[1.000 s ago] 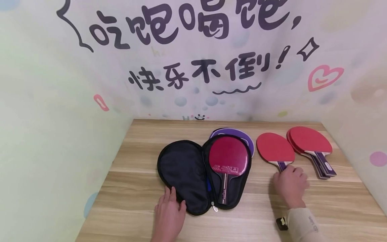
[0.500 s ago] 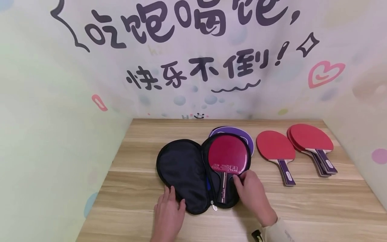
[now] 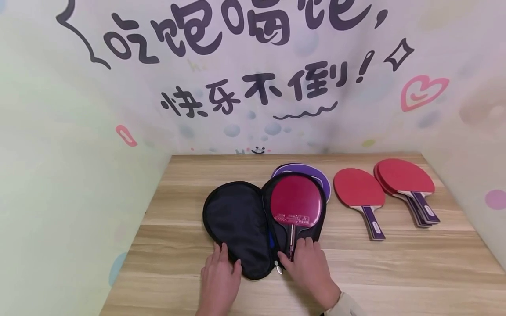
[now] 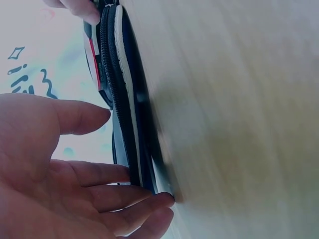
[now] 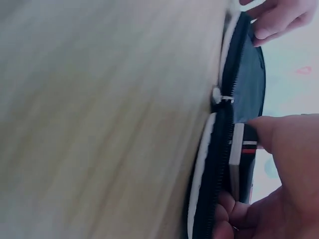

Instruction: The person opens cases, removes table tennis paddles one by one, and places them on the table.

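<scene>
A black zippered paddle case (image 3: 237,228) lies unfolded on the wooden table. In its right half rests a dark red table tennis paddle (image 3: 296,199), handle towards me. My right hand (image 3: 310,270) is at this handle; in the right wrist view, thumb and fingers sit on either side of the dark handle (image 5: 247,159) and grip it. My left hand (image 3: 221,281) touches the near left edge of the case with fairly straight fingers. Their tips press against the case's edge (image 4: 127,89) in the left wrist view, thumb held apart. The zipper pull (image 3: 279,267) hangs between the halves.
A purple-faced paddle or cover (image 3: 322,173) shows partly beneath the case. To the right lies a red paddle (image 3: 359,188) with a purple handle. Beyond it, more red paddles (image 3: 407,176) are stacked. Printed walls (image 3: 221,131) enclose the table's back and sides.
My right hand has let go of the single red paddle on the right, moved left to the case and taken hold of the dark red paddle's handle. The left hand has stayed put.
</scene>
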Tool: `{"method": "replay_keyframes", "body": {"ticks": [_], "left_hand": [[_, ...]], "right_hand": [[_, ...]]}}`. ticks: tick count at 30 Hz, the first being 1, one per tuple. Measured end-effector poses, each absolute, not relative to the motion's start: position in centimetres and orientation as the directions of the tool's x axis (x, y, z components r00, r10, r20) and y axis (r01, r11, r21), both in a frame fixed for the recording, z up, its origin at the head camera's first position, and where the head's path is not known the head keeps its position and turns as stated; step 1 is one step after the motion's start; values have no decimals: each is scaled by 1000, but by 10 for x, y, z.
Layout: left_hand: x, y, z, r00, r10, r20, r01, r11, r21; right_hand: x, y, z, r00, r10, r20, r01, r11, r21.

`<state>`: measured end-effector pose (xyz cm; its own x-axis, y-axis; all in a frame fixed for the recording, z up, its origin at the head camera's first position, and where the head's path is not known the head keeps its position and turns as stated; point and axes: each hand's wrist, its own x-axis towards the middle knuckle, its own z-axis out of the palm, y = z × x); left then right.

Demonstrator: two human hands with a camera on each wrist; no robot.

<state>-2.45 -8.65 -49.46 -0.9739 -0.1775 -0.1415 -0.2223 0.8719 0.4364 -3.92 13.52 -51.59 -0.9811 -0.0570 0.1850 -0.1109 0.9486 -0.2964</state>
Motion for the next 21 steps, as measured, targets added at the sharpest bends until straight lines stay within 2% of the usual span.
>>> {"method": "replay_keyframes", "body": {"ticks": [6,10,16,21], "left_hand": [[-23,-89,-494,-974,-180,-136,-222,864,452],[-23,-90,-495,-976,-170,-133,-213,860,463],[-23,-92,-495,-979,-159,-124,-199,856,476],[-23,-94,-494,-983,-142,-116,-181,852,492]], "right_hand": [[-35,148,-495,-999,-2,54,-28,874,-485],[-34,165,-480,-998,53,-30,61,852,-519],[-32,192,-459,-991,131,29,92,823,-561],[-26,216,-441,-963,244,111,125,776,-618]]}}
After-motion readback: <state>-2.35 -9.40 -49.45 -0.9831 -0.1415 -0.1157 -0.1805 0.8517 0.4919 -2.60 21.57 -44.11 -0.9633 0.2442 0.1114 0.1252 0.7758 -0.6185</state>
